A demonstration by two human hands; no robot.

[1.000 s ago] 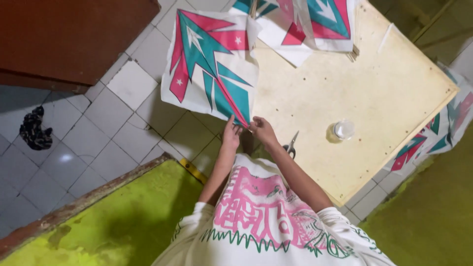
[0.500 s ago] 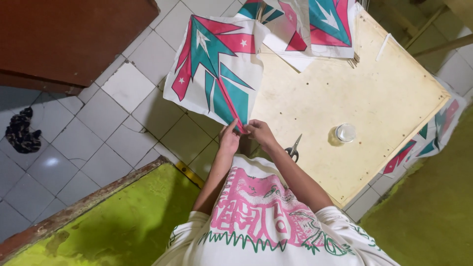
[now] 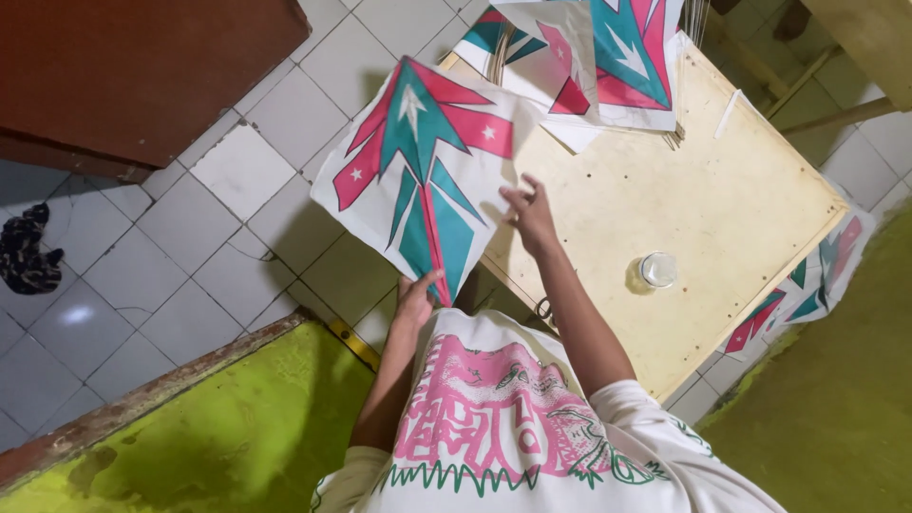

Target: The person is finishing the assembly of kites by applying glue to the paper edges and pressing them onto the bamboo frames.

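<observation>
L hand [image 3: 416, 302] pinches bottom tip of white paper kite w/ red-teal arrow print [image 3: 418, 180], held over the tiled floor beside pale wooden bench [image 3: 703, 199]. R hand [image 3: 530, 214] open, fingers spread at kite's edge. One-point grip: thin paper could tear or sag.

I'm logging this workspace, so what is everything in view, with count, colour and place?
Kite: one, white with pink and teal, held over the table's left edge.
Kite stack: several, same colours, table's far edge.
Kites on floor: a few, right of table.
Table: one, pale wood, centre right.
Glass jar: one, clear, on table.
Scissors: one pair, mostly hidden by the right arm.
Dark cloth: one, on floor tiles, left.
Cabinet: one, brown, top left.
Left hand: pinches the kite's bottom tip.
Right hand: open, at the kite's right edge.
</observation>
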